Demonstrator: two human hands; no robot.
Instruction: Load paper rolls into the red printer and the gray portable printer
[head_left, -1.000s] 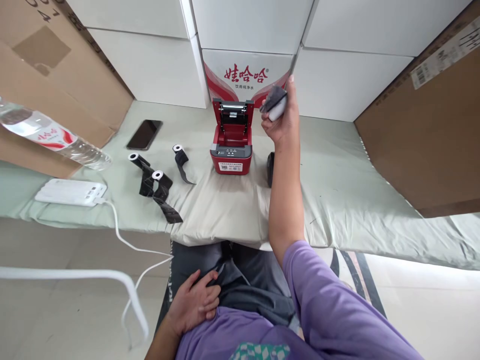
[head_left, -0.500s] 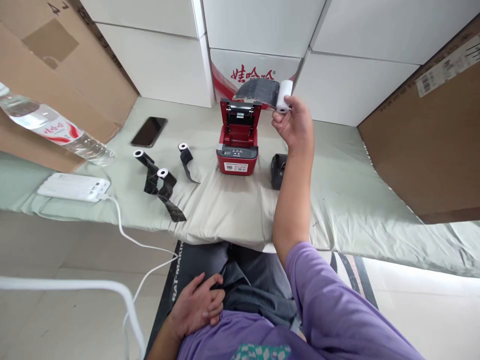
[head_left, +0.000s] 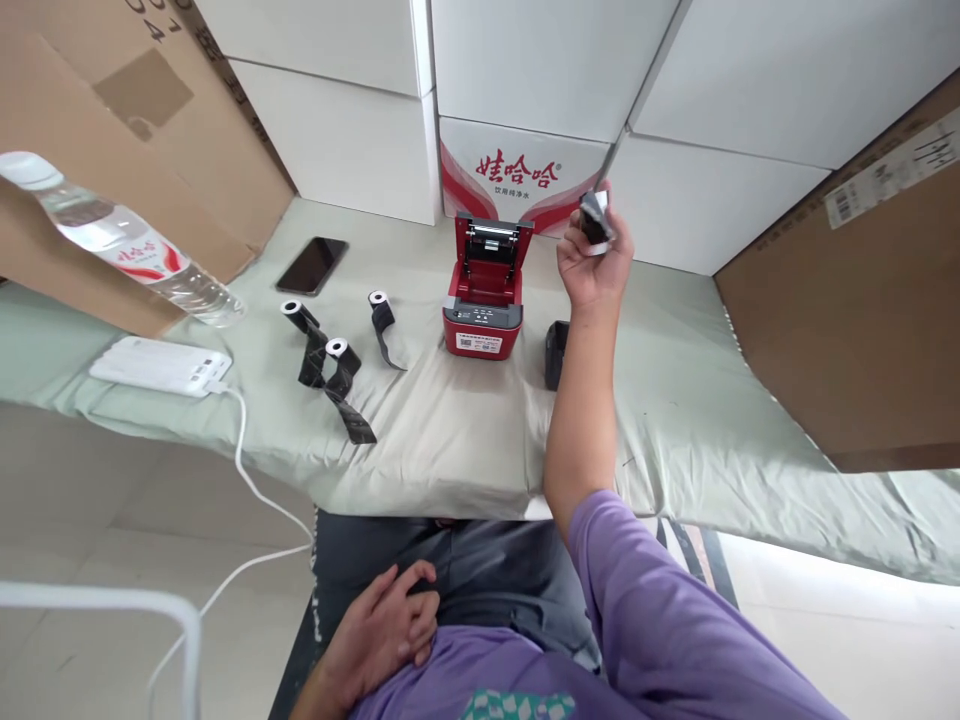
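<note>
One paper roll (head_left: 595, 220), pinched in raised right hand (head_left: 592, 262) beside open red printer (head_left: 485, 300). Left hand (head_left: 384, 632) loosely curled, flat on lap; three rolls (head_left: 337, 352) on cloth

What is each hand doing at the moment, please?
Left hand: holds nothing, resting loosely curled on the lap.
Right hand: raised, closed on a small paper roll beside the open red printer.

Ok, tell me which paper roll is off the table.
The roll held in the right hand, raised beside the open red printer. The other three rolls lie on the sheet at left.
</note>
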